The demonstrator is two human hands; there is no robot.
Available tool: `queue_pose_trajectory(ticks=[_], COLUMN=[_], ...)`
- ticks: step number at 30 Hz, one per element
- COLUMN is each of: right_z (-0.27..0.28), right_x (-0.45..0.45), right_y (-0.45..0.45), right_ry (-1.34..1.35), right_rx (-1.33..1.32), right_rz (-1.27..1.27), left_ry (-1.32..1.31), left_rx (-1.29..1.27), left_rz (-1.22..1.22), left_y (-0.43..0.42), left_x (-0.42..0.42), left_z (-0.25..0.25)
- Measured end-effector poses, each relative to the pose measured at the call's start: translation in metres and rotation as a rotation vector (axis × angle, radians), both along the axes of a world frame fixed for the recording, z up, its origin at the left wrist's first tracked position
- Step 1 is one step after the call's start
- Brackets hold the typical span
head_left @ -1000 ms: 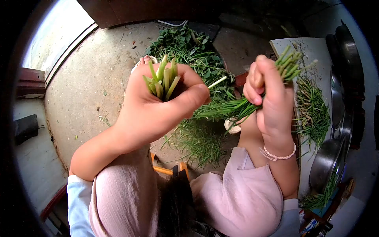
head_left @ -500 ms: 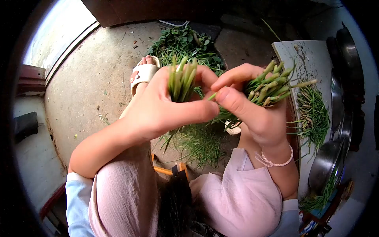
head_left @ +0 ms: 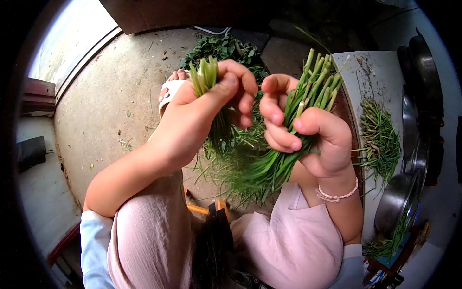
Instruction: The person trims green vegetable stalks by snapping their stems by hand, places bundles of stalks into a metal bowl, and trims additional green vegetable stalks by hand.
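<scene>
Your left hand (head_left: pixel 195 115) closes round a slim green bundle (head_left: pixel 204 76), its middle hidden by your grip; your right hand (head_left: pixel 329 137) loosely grips a fuller bundle (head_left: pixel 313 89), blurred at its leafy end; a stem pile (head_left: pixel 382 137) lies near the white board (head_left: pixel 349 62)'s left edge.

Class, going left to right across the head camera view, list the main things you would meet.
Dark object at the left wall → left hand holding a bunch of stems → right hand holding a second bunch → greens on the white board → dark pan.
</scene>
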State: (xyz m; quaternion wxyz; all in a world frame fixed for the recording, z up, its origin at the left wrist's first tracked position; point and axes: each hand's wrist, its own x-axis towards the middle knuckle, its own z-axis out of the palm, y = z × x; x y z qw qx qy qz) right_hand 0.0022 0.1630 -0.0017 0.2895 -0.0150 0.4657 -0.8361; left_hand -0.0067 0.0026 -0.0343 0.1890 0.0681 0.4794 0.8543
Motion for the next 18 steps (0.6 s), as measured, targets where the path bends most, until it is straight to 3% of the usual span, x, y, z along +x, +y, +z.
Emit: queue_pose_trajectory(ticks=[1,3,6,9,10,14,18], right_z=[-0.001,-0.001,-0.003,-0.007,-0.012,-0.008,-0.014], right_x=[0.002,0.003,0.003,0.003,0.001,0.004,0.002], right_y=[-0.001,0.0,0.001,-0.002,0.001,-0.009,-0.012], right_ry=[-0.077,-0.096,-0.093,-0.052,-0.032,-0.037,0.025], right_rx=[-0.102,-0.071,-0.067,-0.109,-0.144,-0.103,-0.105], right_rz=[0.008,0.061,0.102,0.062,0.116,0.03,0.022], left_ry=[-0.001,-0.049,0.201,0.205,0.314,0.769,0.767], left_rx=[0.001,-0.31,-0.226,-0.114,-0.136,-0.463,-0.696], left_rz=[0.001,-0.063,0.058,0.054,0.052,0.086,0.105], left_y=[-0.004,-0.011,-0.004,-0.003,-0.003,-0.005,-0.005], left_x=[0.0,0.002,0.005,0.007,0.007,0.0,0.003], left_z=[0.006,0.015,0.008,0.008,0.006,0.01,0.013])
